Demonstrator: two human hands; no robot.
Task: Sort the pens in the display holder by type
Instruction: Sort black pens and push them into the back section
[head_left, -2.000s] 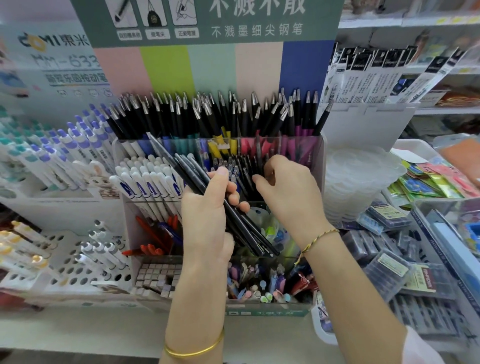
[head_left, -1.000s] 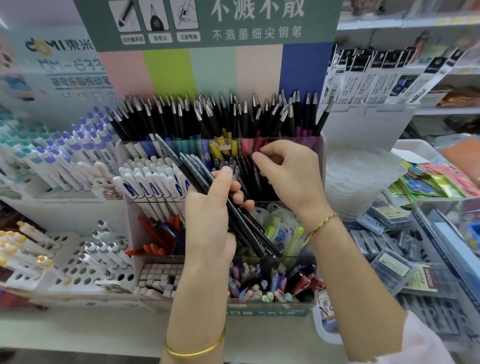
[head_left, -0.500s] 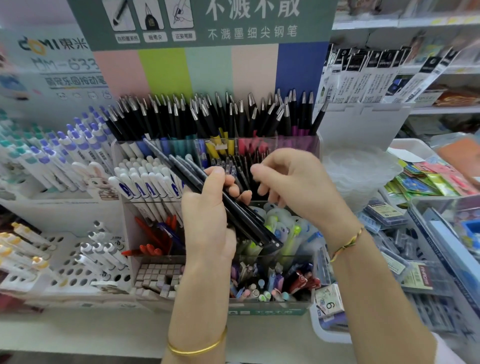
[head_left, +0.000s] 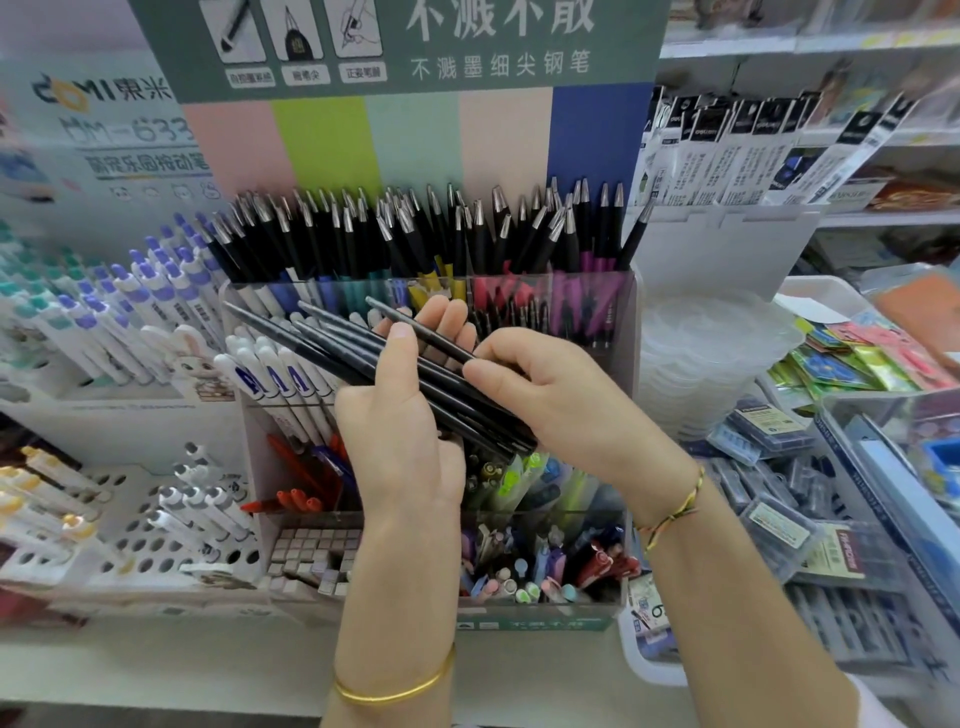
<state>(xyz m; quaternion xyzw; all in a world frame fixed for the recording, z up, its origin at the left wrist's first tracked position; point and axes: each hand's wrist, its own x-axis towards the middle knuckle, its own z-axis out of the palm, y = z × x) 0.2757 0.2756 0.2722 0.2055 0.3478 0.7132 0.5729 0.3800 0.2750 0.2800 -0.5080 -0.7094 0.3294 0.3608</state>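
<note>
one more black pen has come out of the display holder. 2 s ago the right hand was down in the mid compartment among the dark pens. 1 s ago it was lifting w/ something pinched. now it's brought that pen across to the bundle of black pens in the left hand. right hand pinches the single pen betw thumb and fingers, near its lower end. left hand is wrapped round the bundle, thumb across the top, fingertips showing behind. bundle has barely moved, same slant as before.

for the task: prob the gathering stage, i.e. pulling all of one type out of a mixed slot before rehoming them. bundle is about to be one pen bigger. can't tell how many of that type are left, since the hands block the compartment.

orientation: bundle's long axis runs diagonal, upper left to lower right in the head view. slim ends point up-left, over the white pens. the other ends sit low-right by the right palm, above the front slots. single pen lies nearly parallel, on top of the bundle and against the left fingers, tip up-left too. so it's already lined up w/ the rest, and sliding it in should need no turning.
</note>
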